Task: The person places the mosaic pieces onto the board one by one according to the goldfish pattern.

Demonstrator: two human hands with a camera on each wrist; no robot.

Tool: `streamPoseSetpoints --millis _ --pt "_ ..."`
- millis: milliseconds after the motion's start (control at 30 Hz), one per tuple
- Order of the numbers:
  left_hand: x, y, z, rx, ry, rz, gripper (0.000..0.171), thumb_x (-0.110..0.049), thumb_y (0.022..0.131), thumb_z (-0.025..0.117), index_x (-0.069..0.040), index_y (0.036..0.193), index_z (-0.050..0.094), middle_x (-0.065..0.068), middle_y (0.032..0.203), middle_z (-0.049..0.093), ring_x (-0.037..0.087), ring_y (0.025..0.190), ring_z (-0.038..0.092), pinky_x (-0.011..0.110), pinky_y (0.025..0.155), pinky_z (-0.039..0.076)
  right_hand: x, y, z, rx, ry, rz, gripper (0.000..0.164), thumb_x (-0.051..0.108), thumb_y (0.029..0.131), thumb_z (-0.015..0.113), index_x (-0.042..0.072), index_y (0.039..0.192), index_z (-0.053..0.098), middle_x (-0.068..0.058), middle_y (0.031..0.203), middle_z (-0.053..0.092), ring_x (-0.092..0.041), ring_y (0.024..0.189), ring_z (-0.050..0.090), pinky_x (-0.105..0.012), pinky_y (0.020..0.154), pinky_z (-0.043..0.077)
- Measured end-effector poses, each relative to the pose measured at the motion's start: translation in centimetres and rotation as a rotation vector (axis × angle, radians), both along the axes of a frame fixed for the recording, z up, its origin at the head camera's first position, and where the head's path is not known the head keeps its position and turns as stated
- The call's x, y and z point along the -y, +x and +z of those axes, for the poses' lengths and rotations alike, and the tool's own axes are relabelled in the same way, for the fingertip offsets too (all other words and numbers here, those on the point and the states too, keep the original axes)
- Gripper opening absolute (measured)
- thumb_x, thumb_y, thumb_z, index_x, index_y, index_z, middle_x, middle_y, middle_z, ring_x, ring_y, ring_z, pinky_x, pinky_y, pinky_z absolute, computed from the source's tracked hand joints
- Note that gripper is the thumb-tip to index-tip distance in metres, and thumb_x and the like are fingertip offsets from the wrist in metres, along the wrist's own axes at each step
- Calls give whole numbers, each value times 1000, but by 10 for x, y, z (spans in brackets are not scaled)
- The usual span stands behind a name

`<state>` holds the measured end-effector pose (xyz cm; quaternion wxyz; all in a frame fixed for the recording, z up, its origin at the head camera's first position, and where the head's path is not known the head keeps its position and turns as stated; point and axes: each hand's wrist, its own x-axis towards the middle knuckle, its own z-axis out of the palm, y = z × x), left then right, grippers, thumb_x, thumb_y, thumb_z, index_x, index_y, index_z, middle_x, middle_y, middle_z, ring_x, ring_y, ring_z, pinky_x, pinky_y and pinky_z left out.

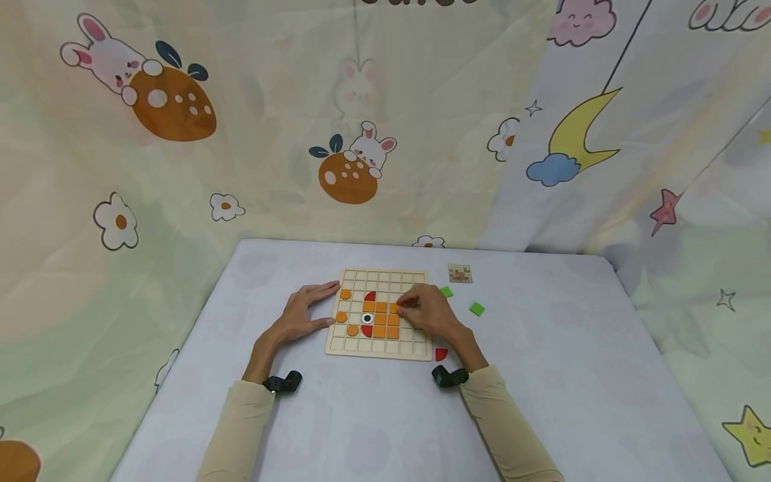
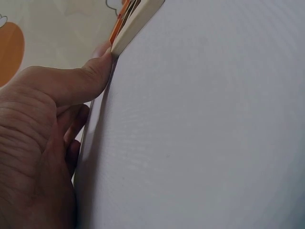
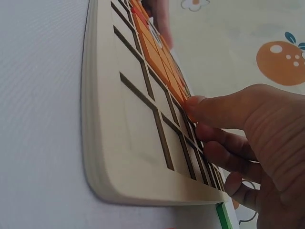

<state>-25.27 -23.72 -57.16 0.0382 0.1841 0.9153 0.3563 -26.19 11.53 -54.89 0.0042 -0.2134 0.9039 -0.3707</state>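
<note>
A wooden grid board [image 1: 411, 346] lies on the table, holding a block of orange square tiles [image 1: 380, 319], two red quarter-round tiles [image 1: 370, 296], a white eye tile [image 1: 367, 319] and several orange round tiles [image 1: 346, 294]. My left hand [image 1: 298, 314] rests at the board's left side, thumb and fingers apart; its thumb [image 2: 78, 83] touches the board's edge. Over the right part of the grid, my right hand [image 1: 429, 310] pinches an orange square tile [image 1: 394, 308] at the upper right of the orange block. Its fingertips partly hide that tile in the right wrist view.
Right of the board lie two green tiles [image 1: 477, 308] and a small picture card [image 1: 460, 273]. A loose red quarter-round tile [image 1: 442, 354] is near the board's lower right corner, close to the right wrist. A printed cloth backdrop [image 1: 271, 147] hangs behind the white-covered table [image 1: 361, 422].
</note>
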Motion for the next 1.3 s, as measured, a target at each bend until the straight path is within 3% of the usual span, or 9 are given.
streamPoseSetpoints --millis 333,600,900,1133,1300 --pt "0 0 1 -9 3 -2 83 -31 92 88 -18 165 50 4 175 45 40 154 42 67 124 24 1 -1 -1 -14 16 -1 15 17 95 85 10 109 87 0 98 78 -11 87 67 -32 83 58" --pt "-1 1 2 0 4 0 83 -31 92 88 -19 165 50 4 175 45 40 155 41 67 126 23 -21 14 20 3 5 10 17 16 92 87 8 107 87 1 95 78 -12 87 66 -30 81 56" --pt "-1 1 3 -6 2 5 82 -31 92 88 -19 165 50 4 175 45 39 155 41 67 125 24 -62 31 38 134 92 104 34 19 72 103 10 100 87 3 94 82 -17 88 66 -29 80 54" --pt "-2 3 4 -4 -1 6 82 -30 93 87 -18 165 50 4 175 45 40 155 41 68 126 23 -82 46 28 208 115 121 37 20 65 107 16 95 86 9 90 79 -15 88 65 -27 79 55" --pt "-2 3 4 -3 0 8 82 -31 93 87 -19 165 50 4 175 45 39 155 41 67 125 24 -85 54 21 227 105 104 35 20 67 107 20 95 86 12 91 78 -15 88 65 -28 80 56"
